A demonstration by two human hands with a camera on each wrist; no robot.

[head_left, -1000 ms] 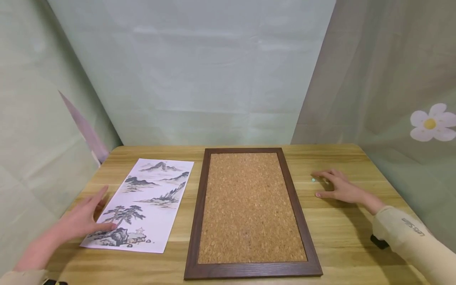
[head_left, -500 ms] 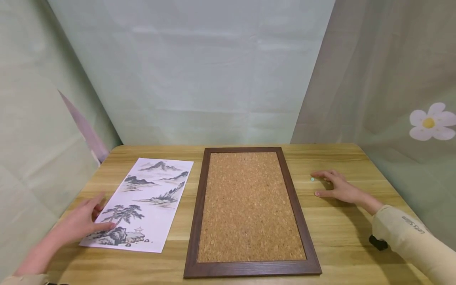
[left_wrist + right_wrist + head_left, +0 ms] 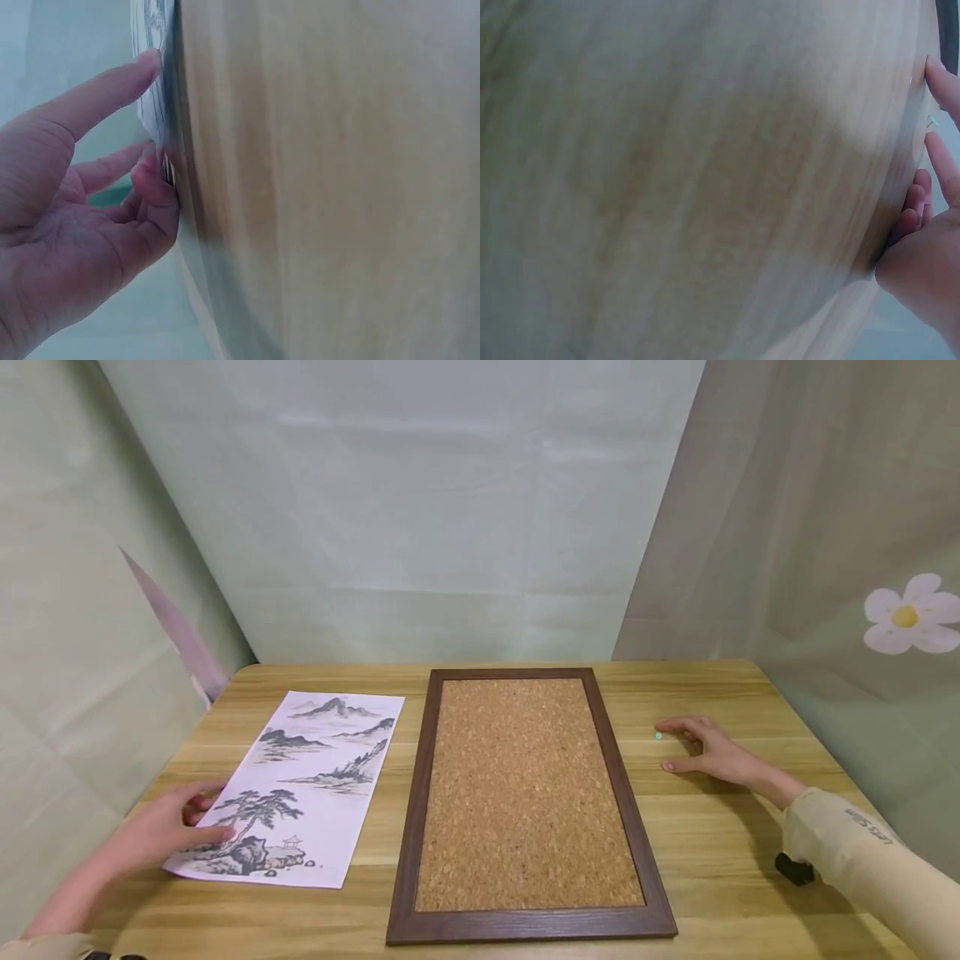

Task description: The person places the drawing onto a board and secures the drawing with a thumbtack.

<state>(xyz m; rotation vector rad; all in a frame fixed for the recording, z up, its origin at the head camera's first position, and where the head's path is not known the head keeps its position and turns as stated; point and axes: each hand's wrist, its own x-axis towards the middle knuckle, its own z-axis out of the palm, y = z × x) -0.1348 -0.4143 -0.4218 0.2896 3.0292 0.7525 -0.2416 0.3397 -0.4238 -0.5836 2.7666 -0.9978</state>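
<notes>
On the table's left lies a tall white paper print [image 3: 330,814] with ink-style mountains, pine trees and a small pavilion. My left hand [image 3: 161,831] holds its lower left edge, thumb over the printed face and fingers curled at the border. Seen from the left wrist, the paper [image 3: 154,105] stands between thumb and fingers, its edge slightly raised. My right hand [image 3: 716,756] rests low over the right side of the table, thumb and index finger spread apart. Right by the index fingertip is a tiny mint-green piece [image 3: 658,736], resembling a pushpin head; it holds nothing.
A cork board [image 3: 528,793] in a dark brown frame lies flat between the hands, in the middle of the wooden table [image 3: 708,885]. Pale fabric walls [image 3: 442,510] enclose the back and sides. A white flower [image 3: 905,615] is printed on the right wall.
The left fingers have drawn in from straight to curled at the paper's edge, and the print has shifted slightly left. My right hand and the green piece stay where they were.
</notes>
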